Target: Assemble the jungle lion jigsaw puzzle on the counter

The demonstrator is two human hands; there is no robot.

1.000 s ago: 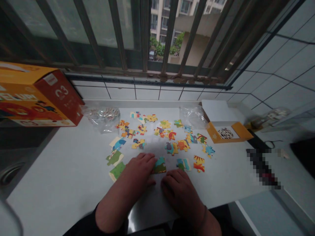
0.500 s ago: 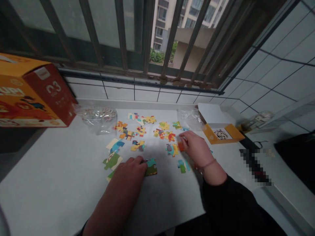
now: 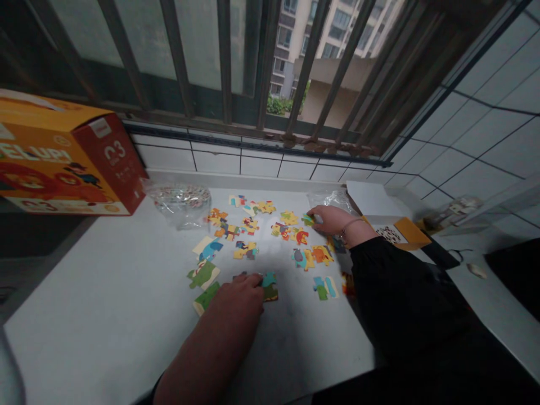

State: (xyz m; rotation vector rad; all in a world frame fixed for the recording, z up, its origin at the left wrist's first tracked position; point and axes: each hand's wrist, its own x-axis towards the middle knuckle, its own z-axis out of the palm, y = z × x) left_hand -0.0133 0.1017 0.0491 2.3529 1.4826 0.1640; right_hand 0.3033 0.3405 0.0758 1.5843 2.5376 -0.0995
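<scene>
My left hand (image 3: 243, 296) rests low over the table, fingers bent together against a dark green and teal puzzle piece (image 3: 270, 286); part of that piece is under the fingers. My right hand (image 3: 332, 219) reaches farther out, its fingertips closed at the edge of a green puzzle piece (image 3: 307, 220). Below it, an orange puzzle piece (image 3: 323, 255) lies against a piece with a grey animal (image 3: 302, 257). Nearer me is a green and blue piece (image 3: 323, 288). Left of my left hand lie green pieces (image 3: 204, 274) and a blue one (image 3: 210, 248).
Several yellow and orange pieces (image 3: 248, 225) lie scattered mid-table. A clear bag of small pieces (image 3: 181, 203) stands beside a large orange box (image 3: 76, 157). An opened yellow box (image 3: 411, 233) and another clear bag (image 3: 331, 199) are at right. A barred window (image 3: 223, 62) is behind.
My right hand has let go of the orange piece beside the grey-animal piece and moved up to the green piece. My left hand stays at its piece. The view has shifted slightly.
</scene>
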